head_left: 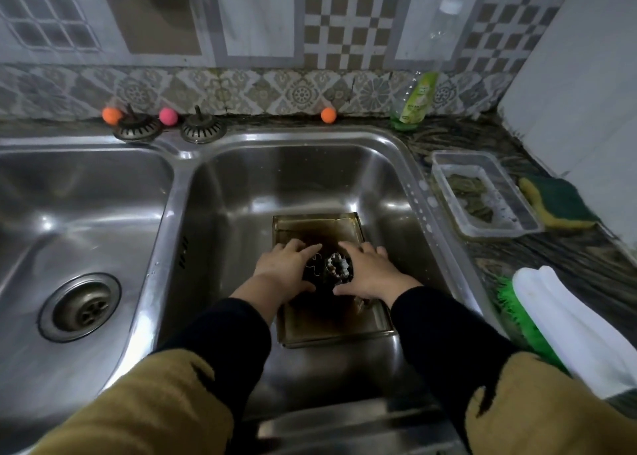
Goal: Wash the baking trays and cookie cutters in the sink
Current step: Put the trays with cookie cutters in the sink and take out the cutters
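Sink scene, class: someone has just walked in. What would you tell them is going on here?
A person leans over the right basin of a double sink. Both hands, left hand and right hand, rest on a stained baking tray lying flat in that basin, gathering metal cookie cutters between them. No water is visibly running. The dish soap bottle and sponge sit untouched on the counter.

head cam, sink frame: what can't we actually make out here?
- Cookie cutters: head view, count and shapes unclear, mostly covered by the left hand and right hand.
- Baking tray: its middle is hidden by both hands.
- Tap: cut off by the top edge.
- Dish soap bottle: label too blurred to read.
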### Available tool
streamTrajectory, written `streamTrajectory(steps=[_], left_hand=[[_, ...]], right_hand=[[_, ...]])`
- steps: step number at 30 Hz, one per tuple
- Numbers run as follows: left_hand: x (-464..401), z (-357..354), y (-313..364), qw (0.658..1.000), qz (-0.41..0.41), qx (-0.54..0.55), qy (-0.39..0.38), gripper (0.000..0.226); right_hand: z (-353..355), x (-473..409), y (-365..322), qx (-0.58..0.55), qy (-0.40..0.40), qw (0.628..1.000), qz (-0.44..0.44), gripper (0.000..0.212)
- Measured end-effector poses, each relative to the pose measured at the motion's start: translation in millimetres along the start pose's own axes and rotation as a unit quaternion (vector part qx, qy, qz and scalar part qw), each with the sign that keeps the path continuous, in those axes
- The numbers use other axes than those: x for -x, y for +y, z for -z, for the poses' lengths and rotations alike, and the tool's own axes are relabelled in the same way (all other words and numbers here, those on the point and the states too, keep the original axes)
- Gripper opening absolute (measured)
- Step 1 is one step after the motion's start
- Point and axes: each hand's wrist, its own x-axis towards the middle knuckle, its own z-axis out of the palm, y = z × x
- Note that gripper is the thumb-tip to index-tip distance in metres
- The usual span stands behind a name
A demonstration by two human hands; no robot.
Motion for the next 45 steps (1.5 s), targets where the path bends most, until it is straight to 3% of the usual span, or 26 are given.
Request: streamTrajectory(steps=[4,9,15,19,29,36,41,45], left_hand=[[-5.3,-4.9,6.2,0.998,0.007,-0.049,0.029,0.074],[2.0,-12.1,14.8,0.998,0.022,-0.033,0.051,0.069],[12.3,-11.8,25.2,0.996,0.044,0.032,0.077,0.061],[15.0,-12.4,30.1,0.995,0.055,0.041,0.068,0.053],[13.7,-11.8,29.9,0.992,0.063,0.087,0.067,0.045],[14.1,-6.2,29.0,0.989,0.079,0.113,0.058,0.047],[12.2,16.2,15.1,0.966,0.126,0.198,0.106,0.027],[2.3,40.1,-13.7,0.920,0.188,0.301,0.165,0.020]], right_hand=[[-8.2,-6.6,-1.1,0.022,0.004,1.000,-0.007,0.088],[-16.1,-5.5,-2.6,-0.018,0.030,0.999,-0.025,0.078],[-11.8,-3.7,-6.4,-0.066,0.001,0.997,-0.039,0.080],[-16.9,-8.8,-9.3,-0.069,-0.007,0.997,-0.033,0.084],[-19.1,-15.9,-13.9,-0.019,0.015,0.997,-0.069,0.066],[-10.5,-10.9,-21.3,-0.019,-0.005,0.999,-0.048,0.057],[17.7,-13.9,-40.8,-0.103,0.001,0.994,-0.022,0.053],[39.8,-32.3,-71.1,-0.177,0.022,0.983,0.032,0.039]])
